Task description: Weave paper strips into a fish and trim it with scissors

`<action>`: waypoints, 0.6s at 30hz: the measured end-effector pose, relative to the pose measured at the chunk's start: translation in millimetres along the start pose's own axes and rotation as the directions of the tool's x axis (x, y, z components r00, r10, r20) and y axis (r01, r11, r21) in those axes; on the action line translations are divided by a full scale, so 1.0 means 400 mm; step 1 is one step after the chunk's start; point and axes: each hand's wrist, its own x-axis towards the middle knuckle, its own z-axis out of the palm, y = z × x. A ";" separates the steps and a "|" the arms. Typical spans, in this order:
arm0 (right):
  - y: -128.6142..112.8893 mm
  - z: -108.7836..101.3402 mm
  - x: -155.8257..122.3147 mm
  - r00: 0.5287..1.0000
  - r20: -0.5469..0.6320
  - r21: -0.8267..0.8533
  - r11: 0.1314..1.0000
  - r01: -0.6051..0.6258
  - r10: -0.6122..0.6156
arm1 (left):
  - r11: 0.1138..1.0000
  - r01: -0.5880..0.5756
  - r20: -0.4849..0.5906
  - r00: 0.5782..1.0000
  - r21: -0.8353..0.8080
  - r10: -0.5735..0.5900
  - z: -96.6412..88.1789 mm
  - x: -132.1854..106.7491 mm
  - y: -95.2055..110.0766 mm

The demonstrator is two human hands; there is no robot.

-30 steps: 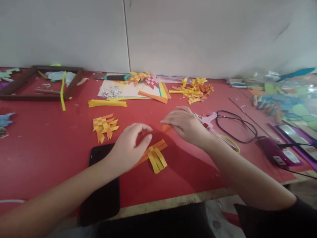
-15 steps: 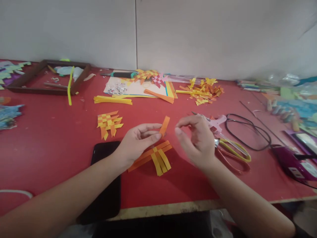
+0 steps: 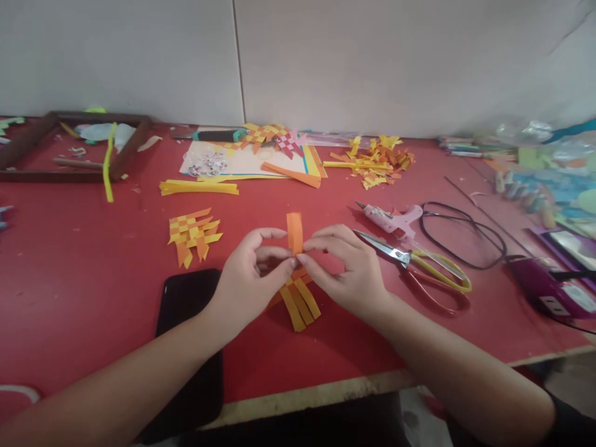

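My left hand and my right hand meet at the table's middle. Both pinch the lower end of a short orange paper strip, which stands upright between the fingertips. Under the hands lies a partly woven piece of orange and yellow strips on the red table. A finished woven orange-yellow piece lies to the left of my left hand.
A black phone lies under my left forearm. Scissors and a pink glue gun with a black cable lie right of my hands. Paper strips and scraps, a sheet and a wooden frame sit near the wall.
My right hand left the scissors area and came over to the strip. My left hand lifted the orange strip off the table, and now both hands pinch it upright.
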 end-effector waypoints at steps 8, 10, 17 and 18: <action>-0.012 -0.007 0.002 0.985 -0.007 -0.093 0.981 0.168 -0.170 | 0.956 -0.135 -0.016 0.989 0.260 0.144 -0.002 -0.018 -0.001; -0.014 -0.007 0.002 0.991 -0.006 -0.068 0.989 0.133 -0.134 | 0.951 -0.138 -0.012 0.989 0.275 0.147 -0.003 -0.020 0.001; -0.010 -0.003 0.001 0.993 -0.045 -0.050 0.993 0.112 -0.114 | 0.974 -0.124 0.020 0.992 0.192 0.122 -0.004 -0.016 -0.007; -0.010 -0.003 0.001 0.989 -0.046 -0.060 0.989 0.135 -0.137 | 0.967 -0.151 0.024 0.989 0.203 0.149 -0.005 -0.016 -0.009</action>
